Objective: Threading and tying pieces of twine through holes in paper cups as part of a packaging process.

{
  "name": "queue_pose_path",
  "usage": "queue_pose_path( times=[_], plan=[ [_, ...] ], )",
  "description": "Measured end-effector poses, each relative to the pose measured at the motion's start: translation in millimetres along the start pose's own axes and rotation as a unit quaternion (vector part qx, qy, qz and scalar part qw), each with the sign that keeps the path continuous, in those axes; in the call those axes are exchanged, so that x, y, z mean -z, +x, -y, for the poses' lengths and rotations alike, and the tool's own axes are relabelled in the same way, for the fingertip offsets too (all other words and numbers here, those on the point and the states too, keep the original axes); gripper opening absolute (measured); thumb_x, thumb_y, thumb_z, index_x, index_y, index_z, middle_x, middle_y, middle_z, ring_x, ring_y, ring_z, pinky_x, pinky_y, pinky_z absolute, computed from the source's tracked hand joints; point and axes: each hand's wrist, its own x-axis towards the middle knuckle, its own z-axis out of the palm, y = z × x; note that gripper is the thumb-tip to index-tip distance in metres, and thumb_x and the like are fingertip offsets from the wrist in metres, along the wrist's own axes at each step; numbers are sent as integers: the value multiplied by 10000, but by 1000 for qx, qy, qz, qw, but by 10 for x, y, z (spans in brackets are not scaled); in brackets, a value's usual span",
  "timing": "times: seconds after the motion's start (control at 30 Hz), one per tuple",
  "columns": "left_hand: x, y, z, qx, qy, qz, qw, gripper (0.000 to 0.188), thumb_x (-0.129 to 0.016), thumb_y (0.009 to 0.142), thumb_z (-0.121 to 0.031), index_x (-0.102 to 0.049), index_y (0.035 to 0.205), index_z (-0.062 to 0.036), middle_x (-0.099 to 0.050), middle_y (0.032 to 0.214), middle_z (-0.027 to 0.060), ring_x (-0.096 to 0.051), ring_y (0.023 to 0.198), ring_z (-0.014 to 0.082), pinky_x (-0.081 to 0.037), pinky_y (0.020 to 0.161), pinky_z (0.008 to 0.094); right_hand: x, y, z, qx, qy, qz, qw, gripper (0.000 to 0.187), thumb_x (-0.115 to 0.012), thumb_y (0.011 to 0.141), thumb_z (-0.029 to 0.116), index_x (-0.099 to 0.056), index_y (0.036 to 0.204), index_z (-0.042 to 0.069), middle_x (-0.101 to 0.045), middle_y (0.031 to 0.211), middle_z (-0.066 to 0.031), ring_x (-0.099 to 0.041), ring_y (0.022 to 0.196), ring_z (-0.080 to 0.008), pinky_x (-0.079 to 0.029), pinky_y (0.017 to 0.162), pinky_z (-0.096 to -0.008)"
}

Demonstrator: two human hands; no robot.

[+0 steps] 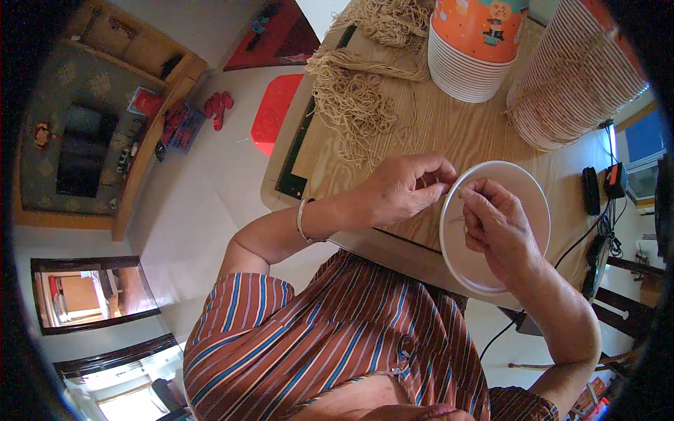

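A white paper bucket [531, 203] is tipped at the table's near right edge, its round mouth toward me. My left hand [407, 188], with a bangle at the wrist, is at the left side of the rim, thumb and fingers pinched together just outside the wall. Across the mouth reaches my right hand [497, 223], its fingers curled in a pinch inside the rim, close to the left fingertips. A thin pale strand seems to show beneath the right fingers. What either pinch holds is too small to make out.
Tangled beige cord [358, 105] lies on the wooden table [449, 133]. Behind stand a stack of orange-printed paper buckets [470, 67] and a long leaning stack [572, 77] draped with cord. Black cables and an adapter [616, 181] are at right; a red stool [274, 112] is left.
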Motion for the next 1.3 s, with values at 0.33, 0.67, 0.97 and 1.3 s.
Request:
queue_pose_path(
  times=[0.33,0.67,0.97,1.3],
  plan=[
    [-13,-18,15,-10,0,-23,1000,134,-617,863,-18,-623,995,-39,-656,874,36,-629,828,101,-511,731,251,-59,19,15,0,-21,-12,1000,186,-590,935,243,-561,957,60,-438,656,39,-395,517,-46,-345,431,-207],
    [-36,5,20,-48,108,-48,992,101,-612,854,-19,-619,952,-43,-648,825,62,-640,779,121,-523,698,265,-115,18,67,-11,-28,-19,999,137,-573,937,205,-546,967,75,-405,628,46,-340,492,-42,-300,434,-200],
    [212,-23,129,54,13,-81,995,102,-576,917,-92,-570,1007,-44,-638,881,21,-635,800,109,-531,723,253,35,12,36,17,-180,-18,983,134,-583,916,152,-578,919,18,-517,660,-2,-484,548,-81,-396,467,-232],
    [153,277,-54,-285,124,-45,949,138,-603,859,-120,-555,974,-58,-611,843,70,-616,778,228,-489,707,332,-11,103,-15,117,-218,-33,968,99,-564,921,113,-592,908,19,-567,681,-15,-541,600,-83,-441,551,-225]
  ],
)
